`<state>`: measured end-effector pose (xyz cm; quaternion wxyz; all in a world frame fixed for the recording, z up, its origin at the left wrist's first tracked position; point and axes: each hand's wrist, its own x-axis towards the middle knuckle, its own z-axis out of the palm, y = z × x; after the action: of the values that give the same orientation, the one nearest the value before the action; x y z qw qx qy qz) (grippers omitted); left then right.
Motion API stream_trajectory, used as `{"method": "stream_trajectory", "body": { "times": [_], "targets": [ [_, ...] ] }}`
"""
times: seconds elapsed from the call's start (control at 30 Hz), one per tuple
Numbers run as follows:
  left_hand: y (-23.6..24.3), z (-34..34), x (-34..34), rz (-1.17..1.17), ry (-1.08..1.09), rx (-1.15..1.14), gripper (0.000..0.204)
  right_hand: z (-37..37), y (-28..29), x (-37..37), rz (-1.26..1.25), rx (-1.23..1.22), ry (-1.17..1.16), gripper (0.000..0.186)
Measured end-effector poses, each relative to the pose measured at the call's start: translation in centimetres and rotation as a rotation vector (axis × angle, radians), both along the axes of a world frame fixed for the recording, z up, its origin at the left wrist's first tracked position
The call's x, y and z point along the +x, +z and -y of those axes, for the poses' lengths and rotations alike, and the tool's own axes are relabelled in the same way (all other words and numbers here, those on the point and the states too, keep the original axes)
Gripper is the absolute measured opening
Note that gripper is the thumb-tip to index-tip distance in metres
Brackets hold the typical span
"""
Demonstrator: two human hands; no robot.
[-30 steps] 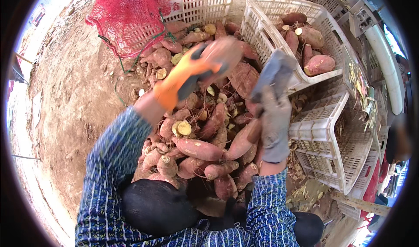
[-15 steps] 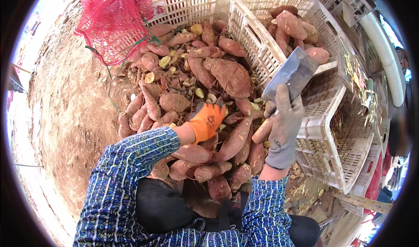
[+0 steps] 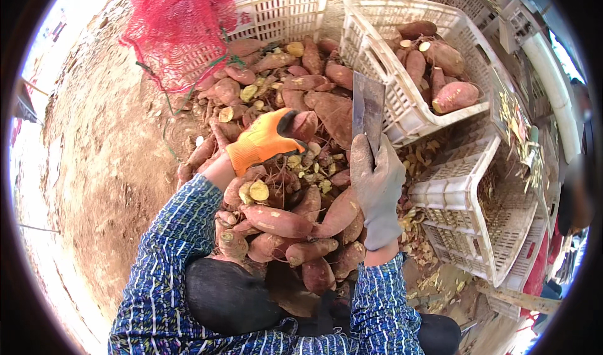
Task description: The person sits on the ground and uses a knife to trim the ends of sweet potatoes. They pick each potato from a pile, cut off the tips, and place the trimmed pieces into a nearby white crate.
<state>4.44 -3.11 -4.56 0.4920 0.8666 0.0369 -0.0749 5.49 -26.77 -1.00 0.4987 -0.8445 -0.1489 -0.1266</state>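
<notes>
My left hand (image 3: 262, 143), in an orange glove with dark fingertips, is closed round a reddish sweet potato (image 3: 305, 126) above the heap. The thumb stretches below it, and part of the sweet potato is hidden by the fingers. My right hand (image 3: 379, 188), in a grey glove, grips a broad-bladed cleaver (image 3: 367, 106). Its blade points away from me, just right of a large sweet potato (image 3: 331, 115); the handle is hidden in the glove. Beneath both hands spreads a pile of sweet potatoes (image 3: 276, 221), with yellow cut ends (image 3: 259, 190) and trimmed bits among them.
A white plastic crate (image 3: 392, 97) holding several sweet potatoes stands at the far right. Another white crate (image 3: 449, 195) lies tipped on its side nearer me. Red mesh netting (image 3: 179, 32) drapes over a crate (image 3: 289, 13) at the back. Bare dirt ground (image 3: 107, 160) extends on the left.
My left hand has moved up and left from low in the pile and now grips a sweet potato. My right hand has shifted left, turning the cleaver from slanting right to pointing straight away.
</notes>
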Motion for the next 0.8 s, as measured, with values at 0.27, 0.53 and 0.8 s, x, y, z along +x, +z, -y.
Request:
{"method": "stream_trajectory", "body": {
  "times": [0.27, 0.53, 0.8],
  "targets": [
    [3.1, -0.1, -4.4, 0.434, -0.202, 0.217, 0.077, -2.1, -6.1, 0.4, -0.371, -0.767, 0.236, 0.023],
    [1.8, 0.1, -4.1, 0.299, 0.213, -1.034, 0.061, -5.2, -4.0, -2.4, -1.036, 0.690, 0.312, 0.033],
    [1.6, -1.9, -6.9, -0.046, 0.024, -0.713, 0.081, -5.3, -2.9, -1.2, -0.711, 0.716, 0.206, 0.024]
  ]
}}
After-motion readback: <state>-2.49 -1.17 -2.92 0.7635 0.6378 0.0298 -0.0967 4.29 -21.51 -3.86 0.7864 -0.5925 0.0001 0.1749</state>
